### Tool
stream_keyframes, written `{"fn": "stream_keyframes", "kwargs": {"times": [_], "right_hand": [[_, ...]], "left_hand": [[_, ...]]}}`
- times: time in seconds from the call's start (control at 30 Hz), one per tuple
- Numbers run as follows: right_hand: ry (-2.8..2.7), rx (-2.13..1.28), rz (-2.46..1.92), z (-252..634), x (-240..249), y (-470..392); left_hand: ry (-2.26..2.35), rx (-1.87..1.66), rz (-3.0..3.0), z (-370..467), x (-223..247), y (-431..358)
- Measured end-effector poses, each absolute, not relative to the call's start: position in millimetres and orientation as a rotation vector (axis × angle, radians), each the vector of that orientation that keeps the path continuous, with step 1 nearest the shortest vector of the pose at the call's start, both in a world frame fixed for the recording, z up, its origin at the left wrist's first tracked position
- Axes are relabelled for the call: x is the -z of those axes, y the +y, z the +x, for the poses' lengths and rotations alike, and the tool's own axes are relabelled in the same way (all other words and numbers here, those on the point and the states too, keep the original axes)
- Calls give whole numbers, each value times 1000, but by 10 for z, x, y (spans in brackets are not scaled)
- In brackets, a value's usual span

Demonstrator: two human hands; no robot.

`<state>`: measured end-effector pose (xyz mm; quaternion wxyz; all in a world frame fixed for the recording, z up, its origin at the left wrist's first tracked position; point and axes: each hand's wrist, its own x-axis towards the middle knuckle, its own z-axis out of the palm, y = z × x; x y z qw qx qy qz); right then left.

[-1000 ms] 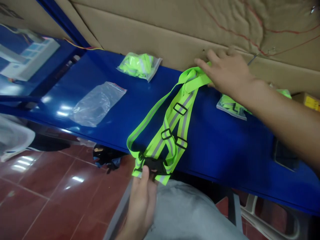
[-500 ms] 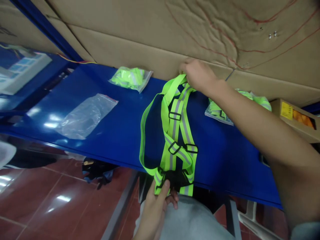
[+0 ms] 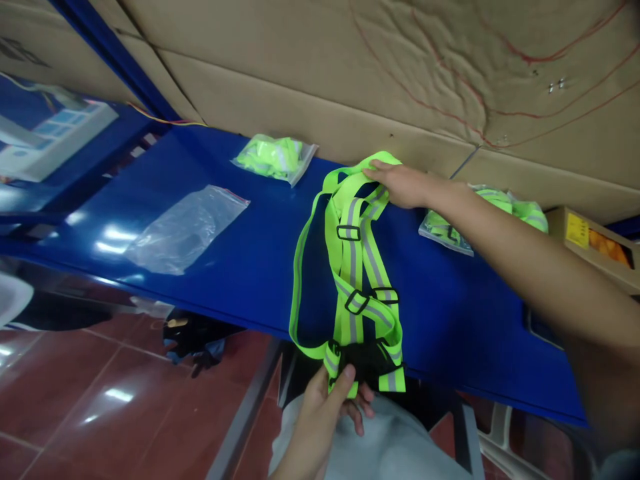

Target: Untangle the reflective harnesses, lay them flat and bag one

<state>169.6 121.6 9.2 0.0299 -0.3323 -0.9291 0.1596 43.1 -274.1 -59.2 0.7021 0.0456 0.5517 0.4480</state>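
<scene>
A neon yellow-green reflective vest (image 3: 353, 267) made of elastic straps with grey stripes and black sliders lies stretched over the blue table. At the table's front edge my left hand (image 3: 330, 400) grips its lower end by the black buckle (image 3: 367, 360), thumb on top. Toward the back, my right hand (image 3: 400, 183) rests its fingers on the upper loops of the straps; whether they pinch the strap is hard to see. An unfilled clear zip bag (image 3: 187, 230) lies flat to the left.
A bagged vest (image 3: 273, 159) lies at the back, left of centre. More bagged vests (image 3: 450, 227) sit behind my right forearm, beside a cardboard box (image 3: 593, 247) with orange contents. A cardboard-covered wall (image 3: 300, 100) rises behind the blue table (image 3: 250, 287).
My right hand has come down from the top of the straps, and its fingers now lie across the loops. The top loop has folded over. My left hand keeps its hold.
</scene>
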Motion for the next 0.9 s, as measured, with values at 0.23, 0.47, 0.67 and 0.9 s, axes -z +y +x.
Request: {"fn": "stream_keyframes", "kwargs": {"times": [0.23,0.47,0.67,0.9], "right_hand": [[-2618,-26,-1257,1973,-421,665],[-2790,-63,-1413,1712,-137,369],[-2833,-305,-1170,1729,58,542],[-2413,-272,-822,2185,72,-421]], "left_hand": [[1255,-906,265,396,714,-2666],[1240,-763,380,558,742,-2622],[1299,-714,422,585,764,-2576],[1139,-517,327,426,768,-2627]]}}
